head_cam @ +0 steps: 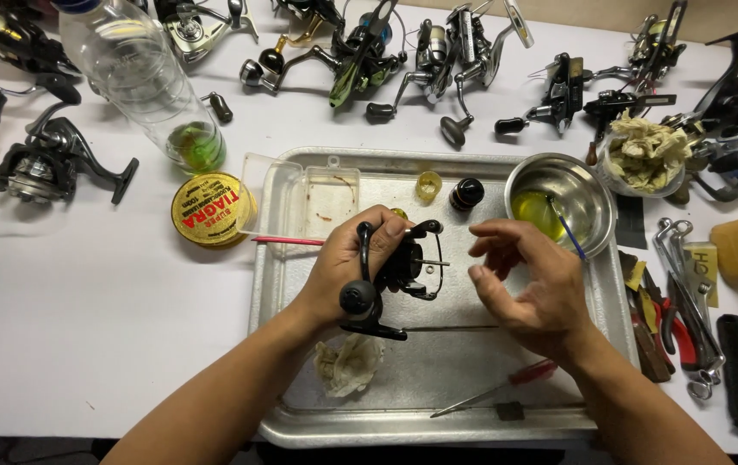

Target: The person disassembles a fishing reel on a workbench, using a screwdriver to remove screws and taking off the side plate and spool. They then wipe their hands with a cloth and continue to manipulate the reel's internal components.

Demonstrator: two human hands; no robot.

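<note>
We've got the tray dead centre on the table. On it, the reel body sits in the middle, the rag at 7 o'clock, the screwdriver at 5, the bowl at 2. Off the tray, the line spool and the bottle lie out at 10, and the pliers at 3.

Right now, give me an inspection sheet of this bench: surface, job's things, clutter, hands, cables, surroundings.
Surface: white table with metal tray.
Job's things: black fishing reel over the tray.
Clutter: steel bowl of yellow liquid, rag, screwdriver, small black bottle, yellow tin, pliers.
Hands: left hand grips the reel; right hand open beside it, not touching.
Cables: nothing seen.
Surroundings: many more reels, plastic bottle.
</note>
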